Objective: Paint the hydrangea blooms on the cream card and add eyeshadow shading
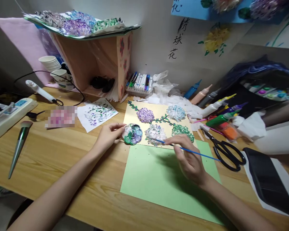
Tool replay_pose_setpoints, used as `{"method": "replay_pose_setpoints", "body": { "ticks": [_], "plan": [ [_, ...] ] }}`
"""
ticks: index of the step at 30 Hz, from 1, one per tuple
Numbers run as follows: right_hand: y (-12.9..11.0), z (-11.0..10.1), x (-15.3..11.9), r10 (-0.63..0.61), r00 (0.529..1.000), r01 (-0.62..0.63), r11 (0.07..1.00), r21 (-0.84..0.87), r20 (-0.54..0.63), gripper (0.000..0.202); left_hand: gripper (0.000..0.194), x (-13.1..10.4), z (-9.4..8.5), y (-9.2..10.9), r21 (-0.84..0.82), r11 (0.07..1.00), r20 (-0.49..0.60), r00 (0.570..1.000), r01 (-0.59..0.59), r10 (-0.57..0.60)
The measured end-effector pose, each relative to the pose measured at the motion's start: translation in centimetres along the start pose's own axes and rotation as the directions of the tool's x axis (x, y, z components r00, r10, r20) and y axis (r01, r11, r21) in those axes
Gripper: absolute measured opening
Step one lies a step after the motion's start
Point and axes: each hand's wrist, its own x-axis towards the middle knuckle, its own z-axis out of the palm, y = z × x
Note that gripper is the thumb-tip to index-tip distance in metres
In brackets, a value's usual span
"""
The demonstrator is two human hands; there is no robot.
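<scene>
My right hand (188, 157) holds a thin blue paintbrush (202, 154), its tip pointing left at a pale flower on the yellow painting (159, 123). My left hand (109, 134) grips the edge of a round flower-shaped paint palette (132, 134) smeared with green and purple paint, at the painting's near left corner. The painting shows several hydrangea blooms in purple, blue, white and green with a leafy vine. A blank light-green sheet (163, 179) lies under my right hand, nearer to me.
Black scissors (225, 150) and several paint bottles (219, 110) lie to the right, with a black tablet (267, 179) beyond. A marker set (139, 84) stands by the wall. A small painted sheet (97, 114), a makeup-style brush (20, 141) and paper cups (51, 65) sit at the left.
</scene>
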Motion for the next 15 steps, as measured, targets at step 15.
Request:
{"method": "replay_pose_setpoints", "body": {
  "ticks": [15],
  "plan": [
    [-1.6, 4.6, 5.2, -0.064, 0.958, 0.083, 0.995, -0.057, 0.278, 0.023, 0.034, 0.3, 0.1, -0.8, 0.046, 0.995, -0.03, 0.995, -0.094, 0.095]
  ]
}}
